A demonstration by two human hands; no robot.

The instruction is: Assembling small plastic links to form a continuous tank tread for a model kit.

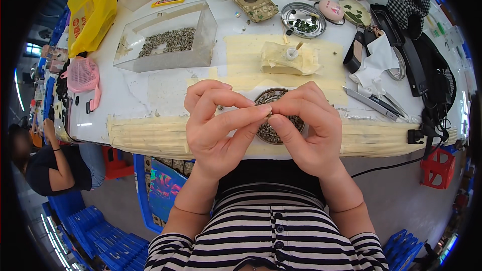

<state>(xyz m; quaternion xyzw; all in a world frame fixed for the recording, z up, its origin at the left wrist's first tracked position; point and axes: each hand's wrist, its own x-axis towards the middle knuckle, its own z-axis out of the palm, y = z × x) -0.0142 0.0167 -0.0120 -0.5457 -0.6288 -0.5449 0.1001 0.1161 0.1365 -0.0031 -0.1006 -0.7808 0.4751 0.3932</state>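
Observation:
My left hand (216, 128) and my right hand (314, 125) meet over the front edge of the table. Thumb and fingertips of both are pinched together at one spot. A tiny piece seems to be between them, too small and too covered to name. Right below the fingers stands a round dish (271, 143) filled with small grey-brown pieces (267, 133); my hands hide part of it. Just beyond the dish sits a tape-wrapped block (273, 65), bearing a little white cup (291, 53) with a thin stick in it.
Back left stands a clear box (203, 37) with more small pieces. Tweezers (371, 103), a white cloth (374, 62) and black straps lie at right. Farther back are a metal dish (316, 29) and a camouflage-patterned case (253, 2). At far left sits another person (55, 170).

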